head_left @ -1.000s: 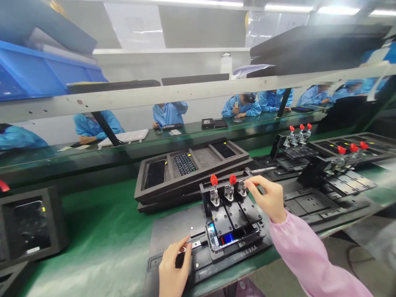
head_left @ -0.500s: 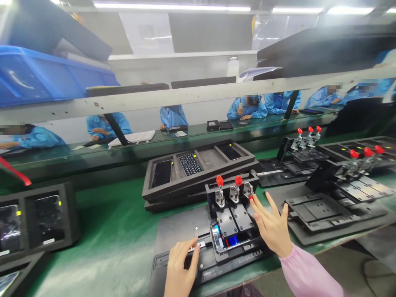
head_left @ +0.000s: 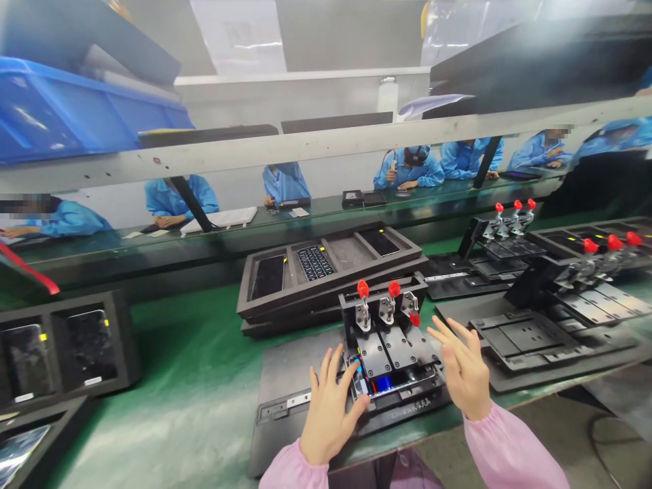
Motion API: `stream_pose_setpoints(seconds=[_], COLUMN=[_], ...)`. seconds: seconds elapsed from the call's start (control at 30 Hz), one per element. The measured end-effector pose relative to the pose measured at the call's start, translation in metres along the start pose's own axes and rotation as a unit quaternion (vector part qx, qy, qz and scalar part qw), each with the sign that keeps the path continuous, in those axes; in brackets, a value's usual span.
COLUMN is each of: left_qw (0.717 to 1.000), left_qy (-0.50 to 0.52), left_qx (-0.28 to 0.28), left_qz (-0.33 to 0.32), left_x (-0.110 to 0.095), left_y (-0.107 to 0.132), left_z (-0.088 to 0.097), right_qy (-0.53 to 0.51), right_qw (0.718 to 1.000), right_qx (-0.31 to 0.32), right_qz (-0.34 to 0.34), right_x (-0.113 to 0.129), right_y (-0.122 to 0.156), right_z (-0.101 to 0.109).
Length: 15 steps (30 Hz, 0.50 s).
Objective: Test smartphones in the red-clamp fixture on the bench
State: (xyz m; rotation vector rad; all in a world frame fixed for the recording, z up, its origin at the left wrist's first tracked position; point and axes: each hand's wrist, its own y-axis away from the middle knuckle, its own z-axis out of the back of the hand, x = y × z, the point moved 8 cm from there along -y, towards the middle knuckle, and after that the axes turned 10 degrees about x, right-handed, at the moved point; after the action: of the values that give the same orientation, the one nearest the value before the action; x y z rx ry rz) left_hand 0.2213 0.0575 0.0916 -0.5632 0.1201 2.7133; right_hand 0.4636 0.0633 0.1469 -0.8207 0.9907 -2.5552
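Observation:
A black clamping fixture (head_left: 351, 319) stands in front of me with three toggle clamps and flat metal plates. Two red clamp knobs point up, while the right one (head_left: 414, 319) points down. Under the plates lies a phone (head_left: 383, 384), mostly covered, its lit edge showing blue. My left hand (head_left: 332, 401) has its fingers spread over the fixture's left end, fingertips at the phone's left edge; whether they press on it I cannot tell. My right hand (head_left: 464, 370) is open just right of the fixture, fingers apart, with nothing in it.
Behind the fixture sits a stacked foam tray (head_left: 244, 305) with phones. More phone trays (head_left: 119, 339) lie at left. Similar fixtures (head_left: 530, 339) stand at right. A shelf beam (head_left: 305, 144) spans above, holding a blue bin (head_left: 86, 115). People in blue work across the bench.
My left hand has moved right and up from the rail onto the phone's left end, its fingers spreading. My right hand has drawn back right from the lowered red knob.

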Motion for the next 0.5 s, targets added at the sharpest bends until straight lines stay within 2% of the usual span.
stream_pose_setpoints(seconds=[0.13,0.3,0.5], left_qw=[0.999,0.996,0.992], left_qy=[0.034,0.079,0.107], left_qx=[-0.016,-0.041,-0.072], left_qz=[0.001,-0.003,0.013], left_x=[0.006,0.021,0.034], left_y=[0.003,0.011,0.02], left_z=[0.002,-0.002,-0.001], right_qy=[-0.024,-0.052,-0.064], right_qw=[0.999,0.997,0.996], right_qx=[-0.032,-0.029,-0.032], right_qz=[-0.021,-0.042,-0.053], right_x=[-0.01,-0.023,-0.023], right_y=[0.009,0.021,0.024], right_z=[0.007,0.004,0.005])
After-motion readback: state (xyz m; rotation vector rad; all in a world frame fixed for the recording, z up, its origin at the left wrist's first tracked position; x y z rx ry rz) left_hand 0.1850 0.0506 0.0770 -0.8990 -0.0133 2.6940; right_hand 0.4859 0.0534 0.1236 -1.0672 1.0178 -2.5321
